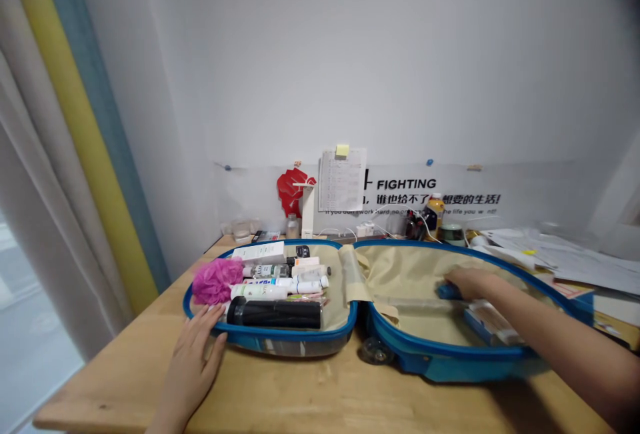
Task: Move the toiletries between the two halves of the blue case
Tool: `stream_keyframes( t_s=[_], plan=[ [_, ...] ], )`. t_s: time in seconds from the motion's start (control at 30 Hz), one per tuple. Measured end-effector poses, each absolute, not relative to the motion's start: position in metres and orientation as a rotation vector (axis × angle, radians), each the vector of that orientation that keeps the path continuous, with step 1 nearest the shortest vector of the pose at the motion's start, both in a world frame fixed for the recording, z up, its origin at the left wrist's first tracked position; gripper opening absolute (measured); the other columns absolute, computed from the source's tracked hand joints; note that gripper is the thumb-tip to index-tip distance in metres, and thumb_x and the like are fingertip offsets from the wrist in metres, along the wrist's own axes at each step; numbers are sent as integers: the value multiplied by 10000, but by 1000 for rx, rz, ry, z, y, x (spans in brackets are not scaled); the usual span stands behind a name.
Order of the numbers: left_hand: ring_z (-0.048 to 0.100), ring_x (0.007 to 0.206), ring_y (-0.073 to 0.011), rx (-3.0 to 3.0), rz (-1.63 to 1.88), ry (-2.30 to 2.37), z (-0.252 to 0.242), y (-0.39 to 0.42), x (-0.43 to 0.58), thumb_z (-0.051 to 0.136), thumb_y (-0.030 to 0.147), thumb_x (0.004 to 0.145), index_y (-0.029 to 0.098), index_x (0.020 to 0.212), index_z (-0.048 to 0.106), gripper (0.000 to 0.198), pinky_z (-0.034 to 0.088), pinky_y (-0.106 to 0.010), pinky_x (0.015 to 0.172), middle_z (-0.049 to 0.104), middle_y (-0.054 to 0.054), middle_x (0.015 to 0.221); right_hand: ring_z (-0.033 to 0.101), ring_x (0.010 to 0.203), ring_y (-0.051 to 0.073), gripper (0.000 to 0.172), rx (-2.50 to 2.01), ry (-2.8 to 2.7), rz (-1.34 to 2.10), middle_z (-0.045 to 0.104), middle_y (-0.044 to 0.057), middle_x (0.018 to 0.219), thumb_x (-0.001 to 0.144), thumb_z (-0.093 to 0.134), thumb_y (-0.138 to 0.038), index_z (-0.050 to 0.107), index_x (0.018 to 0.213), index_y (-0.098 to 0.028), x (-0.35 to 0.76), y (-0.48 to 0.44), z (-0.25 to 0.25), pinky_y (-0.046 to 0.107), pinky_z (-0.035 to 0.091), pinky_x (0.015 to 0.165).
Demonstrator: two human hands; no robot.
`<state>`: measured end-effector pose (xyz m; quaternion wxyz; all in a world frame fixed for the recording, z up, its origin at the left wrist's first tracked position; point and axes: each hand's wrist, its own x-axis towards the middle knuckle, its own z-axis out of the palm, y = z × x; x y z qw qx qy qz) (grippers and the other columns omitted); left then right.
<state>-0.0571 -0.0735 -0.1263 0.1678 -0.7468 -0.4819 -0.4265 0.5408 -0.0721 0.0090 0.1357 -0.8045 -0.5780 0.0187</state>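
A blue suitcase [300,341] lies open on a wooden desk. Its left half holds a pink bath puff [217,280], a black bottle [274,313], white tubes [280,287] and a white box [259,252]. My left hand [193,359] lies flat, fingers spread, on the desk against the suitcase's front left rim, just below the puff. My right hand [469,283] reaches into the right half, over the beige lining [405,274], fingers curled on a small blue object [445,291]. A flat box [493,324] lies under my forearm.
Papers [565,254] are piled at the desk's right. Bottles, jars and cables [430,221] line the back wall under a "FIGHTING" banner. A curtain [65,174] hangs at the left. Bare desk [310,394] runs along the front.
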Motion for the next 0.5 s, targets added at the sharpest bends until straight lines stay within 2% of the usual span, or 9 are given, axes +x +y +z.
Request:
stream_keyframes(
  t_s=[0.07, 0.13, 0.2, 0.33, 0.4, 0.5],
  plan=[
    [518, 1226, -273, -2133, -1212, -1368, -126, -74, -57, 414, 404, 916, 236, 1280, 494, 409, 436, -468, 1003, 608, -86, 1269, 652, 716, 263, 198, -2377, -1742, 78, 590, 83, 654, 536, 715, -49, 591, 594, -191, 538, -72, 12, 380, 467, 672],
    [517, 1226, -273, -2139, -1216, -1367, -126, -74, -57, 415, 406, 916, 236, 1288, 492, 415, 432, -471, 1007, 605, -86, 1275, 651, 748, 274, 203, -2388, -1797, 71, 611, 82, 693, 538, 693, -65, 596, 652, -202, 533, -70, 21, 380, 471, 696],
    [514, 1230, -273, -2144, -1217, -1360, -127, -73, -57, 420, 407, 917, 237, 1295, 488, 421, 429, -472, 1010, 603, -85, 1279, 648, 757, 266, 215, -2345, -1844, 29, 640, 90, 756, 599, 671, -133, 617, 795, -204, 524, -67, 34, 368, 473, 698],
    [514, 1232, -272, -2135, -1225, -1353, -126, -74, -57, 422, 411, 918, 243, 1302, 484, 424, 427, -468, 1014, 601, -86, 1283, 655, 816, 259, 402, -2170, -1963, -42, 679, 118, 936, 714, 604, -287, 572, 1097, -171, 479, -50, 63, 340, 484, 705],
    [520, 1224, -272, -2130, -1228, -1357, -125, -74, -56, 420, 411, 919, 246, 1304, 481, 423, 429, -471, 1011, 602, -84, 1282, 650, 904, 242, 434, -2038, -2073, -46, 674, 103, 1039, 755, 563, -328, 550, 1163, -182, 442, -38, 73, 320, 486, 767],
    [525, 1217, -276, -2134, -1225, -1356, -123, -76, -55, 419, 399, 922, 240, 1304, 476, 417, 436, -484, 1000, 605, -86, 1279, 614, 1014, 214, 399, -1826, -2284, -23, 647, 86, 1137, 764, 581, -321, 584, 1143, -196, 377, -20, 75, 293, 462, 872]
  ],
)
